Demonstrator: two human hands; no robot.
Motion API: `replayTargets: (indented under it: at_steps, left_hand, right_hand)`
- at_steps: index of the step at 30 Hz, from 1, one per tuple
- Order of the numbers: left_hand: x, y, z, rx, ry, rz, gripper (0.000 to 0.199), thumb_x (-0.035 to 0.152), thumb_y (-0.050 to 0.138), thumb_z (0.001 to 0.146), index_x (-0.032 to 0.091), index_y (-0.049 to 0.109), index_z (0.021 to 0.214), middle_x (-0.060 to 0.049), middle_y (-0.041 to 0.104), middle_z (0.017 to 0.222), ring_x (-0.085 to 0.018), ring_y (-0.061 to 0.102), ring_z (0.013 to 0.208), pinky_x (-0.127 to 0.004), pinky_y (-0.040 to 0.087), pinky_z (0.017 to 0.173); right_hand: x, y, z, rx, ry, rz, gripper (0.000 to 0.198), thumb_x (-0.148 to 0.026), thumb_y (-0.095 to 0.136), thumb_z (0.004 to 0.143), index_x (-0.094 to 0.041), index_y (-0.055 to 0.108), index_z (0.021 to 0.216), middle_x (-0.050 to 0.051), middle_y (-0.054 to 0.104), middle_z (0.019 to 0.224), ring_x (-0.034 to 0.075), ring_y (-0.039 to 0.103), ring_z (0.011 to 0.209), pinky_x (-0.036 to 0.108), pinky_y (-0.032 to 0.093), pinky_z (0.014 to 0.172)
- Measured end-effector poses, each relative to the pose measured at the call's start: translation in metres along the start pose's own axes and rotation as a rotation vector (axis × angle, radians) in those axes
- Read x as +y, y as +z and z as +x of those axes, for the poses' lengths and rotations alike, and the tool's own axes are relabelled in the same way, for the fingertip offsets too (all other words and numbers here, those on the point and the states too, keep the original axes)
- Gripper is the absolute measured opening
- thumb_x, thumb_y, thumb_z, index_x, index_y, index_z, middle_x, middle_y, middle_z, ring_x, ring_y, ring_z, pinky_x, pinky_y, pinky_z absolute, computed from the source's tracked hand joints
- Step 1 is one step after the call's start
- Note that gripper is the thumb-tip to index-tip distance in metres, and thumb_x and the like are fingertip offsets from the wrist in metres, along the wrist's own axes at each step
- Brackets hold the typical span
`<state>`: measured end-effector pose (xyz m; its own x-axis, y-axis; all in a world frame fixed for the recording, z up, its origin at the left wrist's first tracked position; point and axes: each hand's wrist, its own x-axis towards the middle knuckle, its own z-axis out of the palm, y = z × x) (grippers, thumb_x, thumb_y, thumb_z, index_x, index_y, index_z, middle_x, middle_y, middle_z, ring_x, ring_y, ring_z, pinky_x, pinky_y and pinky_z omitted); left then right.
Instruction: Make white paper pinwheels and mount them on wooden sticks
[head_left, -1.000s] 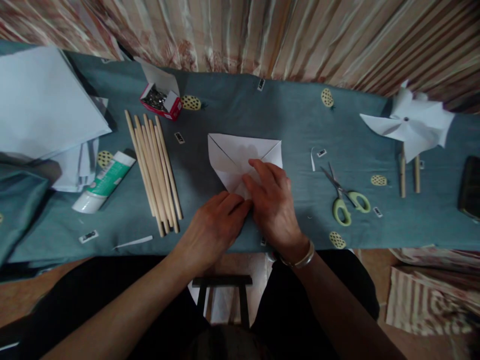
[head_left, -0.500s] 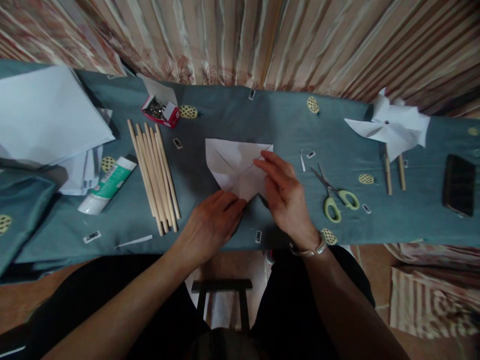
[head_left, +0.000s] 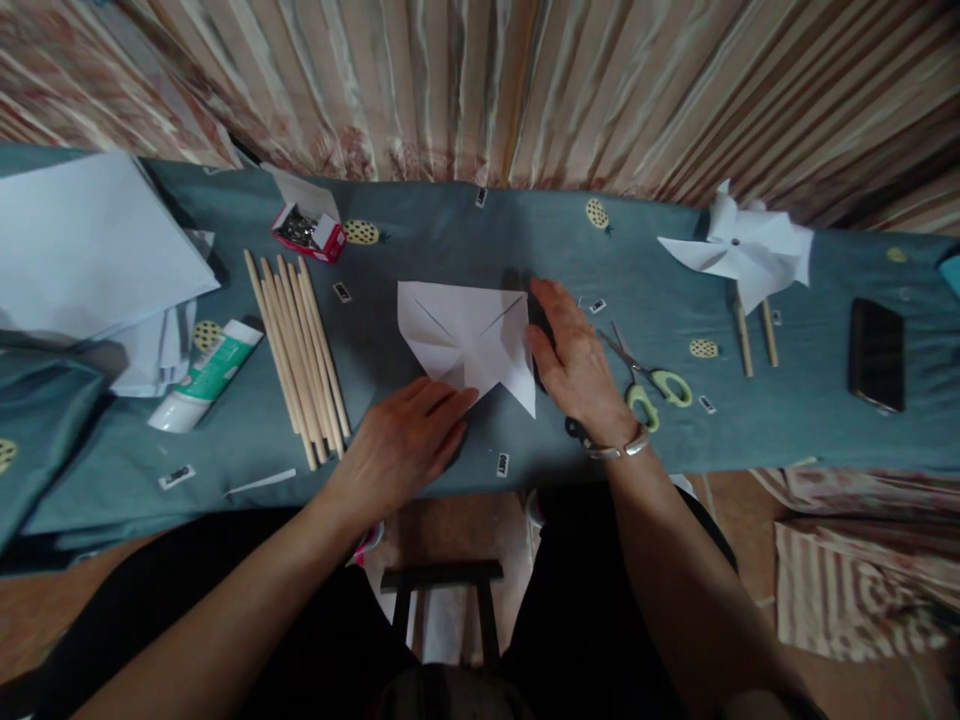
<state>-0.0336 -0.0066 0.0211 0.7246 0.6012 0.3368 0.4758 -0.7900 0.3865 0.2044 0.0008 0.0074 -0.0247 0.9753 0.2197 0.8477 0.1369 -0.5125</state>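
A white sheet of paper [head_left: 469,325] with slits cut in from its corners lies on the cloth before me. My left hand [head_left: 409,430] has its fingers closed on the lower left part of the paper, which they partly hide. Beside the sheet's right edge, my right hand [head_left: 574,350] is open with fingers apart and nothing held; whether a fingertip touches the paper I cannot tell. Green-handled scissors [head_left: 645,375] lie open just right of that hand.
Left lie wooden sticks [head_left: 296,360], a glue tube [head_left: 206,378], a red box of small metal pieces [head_left: 309,232] and stacked white paper [head_left: 90,245]. Right are a paper pinwheel [head_left: 757,255], two short sticks below it and a phone [head_left: 877,353]. A curtain [head_left: 450,90] hangs behind.
My right hand has come off the paper's upper right part and opened beside its edge, uncovering the right slit and lower right point. The left hand stays on the paper. The view has shifted slightly.
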Motion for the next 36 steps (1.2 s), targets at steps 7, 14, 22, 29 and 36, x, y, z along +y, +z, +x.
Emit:
replayTargets:
  at_steps: [7, 14, 22, 29, 36]
  left_hand:
    - [0.001, 0.004, 0.003, -0.014, 0.045, 0.065, 0.024, 0.014, 0.051, 0.093, 0.011, 0.062, 0.115, -0.008, 0.068, 0.09, -0.02, 0.064, 0.08, -0.034, 0.058, 0.072]
    - [-0.001, 0.0, 0.004, 0.015, 0.097, 0.038, 0.027, 0.012, 0.052, 0.092, 0.011, 0.061, 0.117, -0.009, 0.068, 0.093, -0.02, 0.064, 0.083, -0.034, 0.058, 0.073]
    - [0.021, -0.006, -0.001, -0.073, 0.165, -0.035, 0.026, 0.011, 0.052, 0.093, 0.011, 0.059, 0.118, -0.009, 0.069, 0.093, -0.02, 0.064, 0.083, -0.035, 0.06, 0.072]
    - [0.022, 0.0, 0.001, -0.075, 0.196, -0.031, 0.027, 0.008, 0.052, 0.092, 0.012, 0.059, 0.119, -0.01, 0.071, 0.096, -0.02, 0.065, 0.085, -0.035, 0.06, 0.074]
    - [-0.015, 0.0, 0.011, 0.028, 0.1, 0.108, 0.03, 0.008, 0.049, 0.092, 0.016, 0.062, 0.119, -0.008, 0.071, 0.096, -0.021, 0.065, 0.087, -0.037, 0.058, 0.08]
  right_hand:
    - [-0.006, 0.01, 0.011, 0.011, 0.002, -0.027, 0.051, -0.032, 0.045, 0.096, -0.017, 0.043, 0.144, 0.014, 0.05, 0.148, 0.03, 0.042, 0.141, 0.055, 0.038, 0.113]
    - [0.001, -0.003, 0.015, 0.108, 0.048, 0.074, 0.043, -0.032, 0.049, 0.094, -0.02, 0.051, 0.136, 0.011, 0.068, 0.126, 0.026, 0.065, 0.115, 0.047, 0.052, 0.101]
    - [0.006, -0.021, -0.004, 0.05, -0.027, 0.04, 0.045, -0.027, 0.045, 0.095, -0.019, 0.051, 0.139, 0.011, 0.06, 0.141, 0.027, 0.054, 0.132, 0.051, 0.043, 0.112]
    - [0.004, -0.027, -0.019, 0.011, -0.007, 0.022, 0.043, -0.028, 0.052, 0.092, -0.018, 0.058, 0.132, 0.013, 0.066, 0.13, 0.027, 0.064, 0.117, 0.05, 0.051, 0.102]
    - [0.002, -0.033, -0.032, 0.01, 0.047, 0.036, 0.038, -0.029, 0.054, 0.091, -0.016, 0.063, 0.126, 0.013, 0.07, 0.123, 0.027, 0.068, 0.107, 0.049, 0.054, 0.095]
